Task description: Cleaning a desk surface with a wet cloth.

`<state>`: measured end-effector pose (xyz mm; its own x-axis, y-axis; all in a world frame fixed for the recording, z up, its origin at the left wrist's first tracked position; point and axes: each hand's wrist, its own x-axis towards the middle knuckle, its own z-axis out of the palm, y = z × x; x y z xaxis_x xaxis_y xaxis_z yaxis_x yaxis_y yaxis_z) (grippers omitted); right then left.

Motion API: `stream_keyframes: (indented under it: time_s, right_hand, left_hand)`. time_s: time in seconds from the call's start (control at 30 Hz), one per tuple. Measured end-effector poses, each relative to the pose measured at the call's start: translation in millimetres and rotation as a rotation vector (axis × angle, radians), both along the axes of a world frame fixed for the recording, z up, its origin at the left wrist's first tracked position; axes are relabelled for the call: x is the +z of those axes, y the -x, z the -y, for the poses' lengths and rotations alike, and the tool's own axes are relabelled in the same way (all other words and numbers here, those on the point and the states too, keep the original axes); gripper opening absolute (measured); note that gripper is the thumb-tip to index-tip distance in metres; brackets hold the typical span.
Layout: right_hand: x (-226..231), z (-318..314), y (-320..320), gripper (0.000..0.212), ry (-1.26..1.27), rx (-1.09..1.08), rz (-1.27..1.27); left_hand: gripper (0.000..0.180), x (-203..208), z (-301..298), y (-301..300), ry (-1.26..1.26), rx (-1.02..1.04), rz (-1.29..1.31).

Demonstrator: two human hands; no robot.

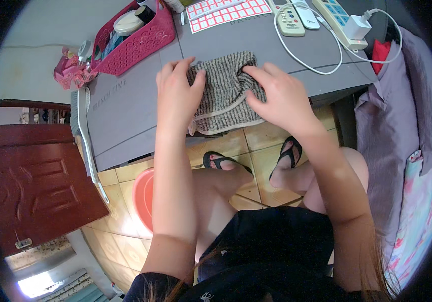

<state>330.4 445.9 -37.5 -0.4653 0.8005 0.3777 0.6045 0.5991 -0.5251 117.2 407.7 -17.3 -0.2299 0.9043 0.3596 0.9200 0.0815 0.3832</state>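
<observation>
A grey ribbed cloth [221, 90] with pale edging lies folded at the near edge of the grey table [140, 100]. Its upper right part is bunched into a crease. My left hand [179, 88] rests at the cloth's left edge, thumb and index finger apart, the thumb touching the fabric. At the right side, my right hand [279, 95] has its index finger and thumb on either side of the bunched fold, gripping it. The other fingers of my right hand are mostly hidden from above.
Beyond the cloth lie a red-and-white sheet [221, 19], a remote control [290, 22] and a power strip [344, 27] with a white cable. A magenta basket [150, 38] stands at the back left. A coral basin [144, 199] sits on the floor; purple bedding [392, 110] is right.
</observation>
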Motion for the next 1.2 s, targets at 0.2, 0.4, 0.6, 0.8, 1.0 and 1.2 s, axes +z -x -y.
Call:
stream_keyframes:
  time_s: [0.2, 0.4, 0.6, 0.8, 1.0, 1.2]
  right_hand:
    - [-4, -3, 2, 0.033, 0.094, -0.022, -0.001]
    - [5, -15, -8, 0.024, 0.318, 0.100, -0.167]
    - [29, -32, -38, 0.033, 1.256, 0.549, -0.322]
    - [15, -33, -30, 0.034, 0.580, 0.129, -0.072]
    - [-4, -21, -15, 0.035, 0.076, -0.112, -0.026]
    - [-3, -17, -6, 0.034, 0.057, -0.075, 0.092]
  left_hand:
    - [0.031, -2, -7, 11, 0.100, 0.009, 0.063]
    - [0.027, -1, -8, 10, 0.074, 0.033, 0.192]
    - [0.028, 1, -9, 10, 0.130, 0.075, 0.347]
    - [0.032, 5, -6, 20, 0.161, 0.068, 0.356]
    - [0.033, 9, -7, 16, 0.223, 0.108, 0.381]
    - [0.025, 18, -2, 26, 0.246, -0.007, 0.646]
